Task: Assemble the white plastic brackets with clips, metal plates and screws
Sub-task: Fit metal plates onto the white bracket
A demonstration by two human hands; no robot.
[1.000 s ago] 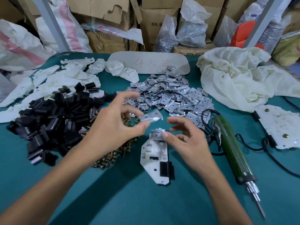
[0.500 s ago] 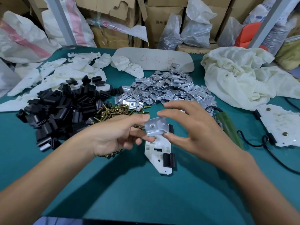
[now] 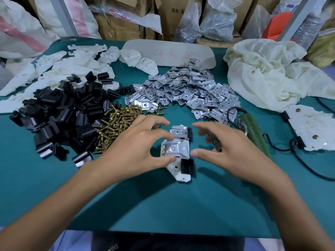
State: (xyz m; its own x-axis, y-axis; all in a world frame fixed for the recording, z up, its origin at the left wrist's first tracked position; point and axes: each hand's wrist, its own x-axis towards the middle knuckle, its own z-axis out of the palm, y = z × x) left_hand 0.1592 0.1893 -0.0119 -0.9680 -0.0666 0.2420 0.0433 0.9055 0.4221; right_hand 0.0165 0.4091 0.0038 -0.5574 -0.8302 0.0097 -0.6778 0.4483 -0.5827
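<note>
Loosely spread, our left hand (image 3: 134,151) and right hand (image 3: 233,151) flanked the bracket (image 3: 176,172), likely squaring its plates (image 3: 176,148) for screws (image 3: 117,127).

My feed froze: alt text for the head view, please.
Left hand and right hand flank a white bracket on the green table, fingertips at the edges of the nearer plate of two on it; black clips sit on its right side. Behind lie heaps of spare clips, screws, plates, brackets; a screwdriver lies right.
</note>
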